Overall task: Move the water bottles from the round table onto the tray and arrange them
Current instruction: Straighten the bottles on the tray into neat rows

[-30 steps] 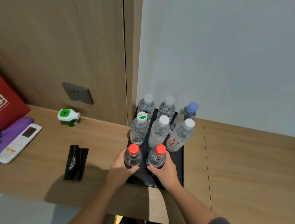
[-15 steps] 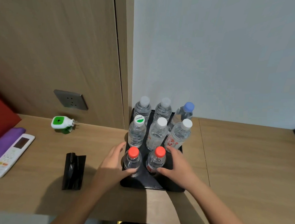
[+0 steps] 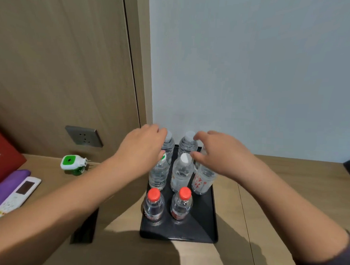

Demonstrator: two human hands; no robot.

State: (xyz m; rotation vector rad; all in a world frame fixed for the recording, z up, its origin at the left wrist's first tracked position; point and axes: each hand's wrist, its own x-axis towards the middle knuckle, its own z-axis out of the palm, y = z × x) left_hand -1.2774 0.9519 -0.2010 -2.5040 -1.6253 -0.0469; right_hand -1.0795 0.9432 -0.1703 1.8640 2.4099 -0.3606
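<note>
On the black tray [image 3: 206,224] at the back of the counter [image 3: 277,197], at least 7 water bottles [image 3: 181,172] stand upright in rows, the 2 red-capped bottles [image 3: 153,205] nearest. The left hand [image 3: 143,149] hangs over the back-left bottle [image 3: 168,146], the right hand [image 3: 219,152] over the right-side ones. Both curl downward, but I cannot tell whether either grips anything. The step looks like arranging, not carrying. The next move calls for straightening the back rows without toppling neighbours.

Left hand [image 3: 143,149], right hand [image 3: 219,152] over bottles [image 3: 181,172] on black tray [image 3: 206,224]
</note>
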